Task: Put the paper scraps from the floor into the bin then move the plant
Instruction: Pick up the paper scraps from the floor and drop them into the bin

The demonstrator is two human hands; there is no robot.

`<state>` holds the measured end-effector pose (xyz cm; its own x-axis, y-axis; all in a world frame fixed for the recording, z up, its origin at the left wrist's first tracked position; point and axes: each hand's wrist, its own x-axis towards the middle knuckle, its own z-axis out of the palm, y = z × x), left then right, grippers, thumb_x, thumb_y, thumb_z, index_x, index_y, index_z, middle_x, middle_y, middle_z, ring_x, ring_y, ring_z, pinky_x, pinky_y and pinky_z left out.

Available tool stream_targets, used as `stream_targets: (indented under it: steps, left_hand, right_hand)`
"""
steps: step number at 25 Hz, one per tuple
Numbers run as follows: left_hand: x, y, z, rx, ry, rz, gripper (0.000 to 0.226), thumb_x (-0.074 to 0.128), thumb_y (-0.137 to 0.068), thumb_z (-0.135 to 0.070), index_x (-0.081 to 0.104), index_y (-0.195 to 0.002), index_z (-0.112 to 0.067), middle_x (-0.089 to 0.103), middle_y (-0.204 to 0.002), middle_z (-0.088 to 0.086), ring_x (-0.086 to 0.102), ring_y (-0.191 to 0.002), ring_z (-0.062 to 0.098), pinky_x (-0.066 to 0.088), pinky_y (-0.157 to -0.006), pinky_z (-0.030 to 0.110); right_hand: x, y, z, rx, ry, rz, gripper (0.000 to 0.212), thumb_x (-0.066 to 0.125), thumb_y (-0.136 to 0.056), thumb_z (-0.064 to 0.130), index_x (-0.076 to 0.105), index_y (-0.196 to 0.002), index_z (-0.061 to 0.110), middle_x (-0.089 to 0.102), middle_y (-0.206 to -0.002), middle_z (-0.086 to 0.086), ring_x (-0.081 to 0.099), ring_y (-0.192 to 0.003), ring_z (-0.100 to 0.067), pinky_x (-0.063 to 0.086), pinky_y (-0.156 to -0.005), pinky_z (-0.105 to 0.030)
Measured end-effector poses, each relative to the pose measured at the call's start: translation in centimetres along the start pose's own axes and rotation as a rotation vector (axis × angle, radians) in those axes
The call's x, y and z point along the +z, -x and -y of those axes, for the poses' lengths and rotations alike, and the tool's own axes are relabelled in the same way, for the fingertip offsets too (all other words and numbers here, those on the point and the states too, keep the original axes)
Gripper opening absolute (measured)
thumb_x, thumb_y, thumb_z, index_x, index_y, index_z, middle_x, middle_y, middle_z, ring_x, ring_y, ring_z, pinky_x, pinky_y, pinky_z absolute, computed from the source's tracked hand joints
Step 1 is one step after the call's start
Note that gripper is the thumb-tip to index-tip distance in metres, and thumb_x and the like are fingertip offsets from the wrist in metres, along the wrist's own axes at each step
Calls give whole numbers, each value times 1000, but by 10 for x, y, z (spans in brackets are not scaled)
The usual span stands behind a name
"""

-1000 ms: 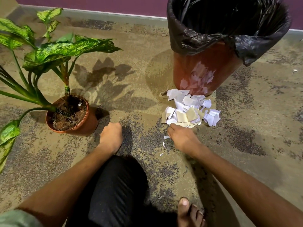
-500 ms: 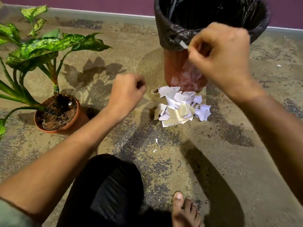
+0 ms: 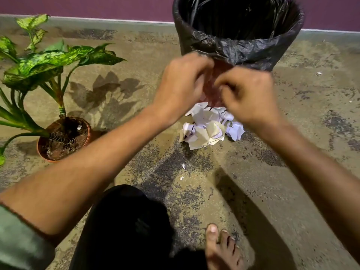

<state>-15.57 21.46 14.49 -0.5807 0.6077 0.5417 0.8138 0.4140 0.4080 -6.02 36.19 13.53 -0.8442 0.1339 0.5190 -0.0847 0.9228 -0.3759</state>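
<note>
Your left hand [image 3: 181, 84] and right hand [image 3: 251, 94] hang close together in front of the bin [image 3: 237, 36], above the heap of paper scraps [image 3: 210, 127] lying on the floor [image 3: 292, 172] at the bin's base. Both hands have curled fingers, blurred, so you cannot tell whether either grips anything. The plant [image 3: 48, 75] stands in its pot [image 3: 64, 139] well to the left, with two tiny scraps [image 3: 183, 172] nearer your foot [image 3: 222, 250]

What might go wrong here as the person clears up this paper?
The two tiny scraps lying apart from the main paper pile might get overlooked. Both hands, left hand and right hand, hover close to the bin, so a nudge might tip it. The plant leans, so moving it might spill soil.
</note>
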Motion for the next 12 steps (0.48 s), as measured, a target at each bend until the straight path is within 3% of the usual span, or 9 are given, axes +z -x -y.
stream_targets:
  steps: [2,4,6,8,10,12]
  left_hand:
    - [6,50,9,-85,40,70,26,55,-85,-1,69,-105,-12,70,-95,2,63,-82,14,53,-78,30]
    - [16,94,16,-204,56,266,23,55,-90,-3,67,-107,-13,68,-96,-1,61,-77,8,54,-76,25]
    - [33,130,25,-331,25,611,20,58,-90,-9,66,-107,-16,67,-92,-4,63,-70,6,56,-66,19]
    - [56,161,36,-424,-38,868,19,65,-86,-12,64,-105,-17,65,-83,-1,65,-67,7,56,-61,19]
    - [69,180,41,-499,-54,960,19,68,-83,-12,62,-100,-18,64,-78,1,66,-67,9,56,-58,20]
    - [73,185,40,-532,-49,969,14,72,-81,-16,59,-86,-20,62,-74,0,63,-64,7,49,-53,17]
  right_hand:
    - [27,40,4,-59,-17,45,16,58,-85,3,70,-93,9,69,-88,-6,65,-74,-24,55,-66,-37]
    - [50,69,2,-57,-46,133,16,60,-87,3,71,-97,9,70,-91,-5,65,-74,-19,56,-68,-31]
    - [70,91,5,71,-103,420,20,57,-92,11,69,-109,14,69,-99,0,61,-81,-9,54,-81,-26]
    - [92,111,9,152,-82,705,27,57,-94,21,62,-120,21,64,-109,4,56,-88,-7,53,-90,-31]
    - [113,129,13,136,-26,857,38,59,-92,28,54,-130,24,58,-120,5,54,-102,-10,49,-97,-33]
    - [129,141,15,70,-7,879,41,61,-91,27,54,-130,22,52,-121,3,51,-108,-15,49,-96,-33]
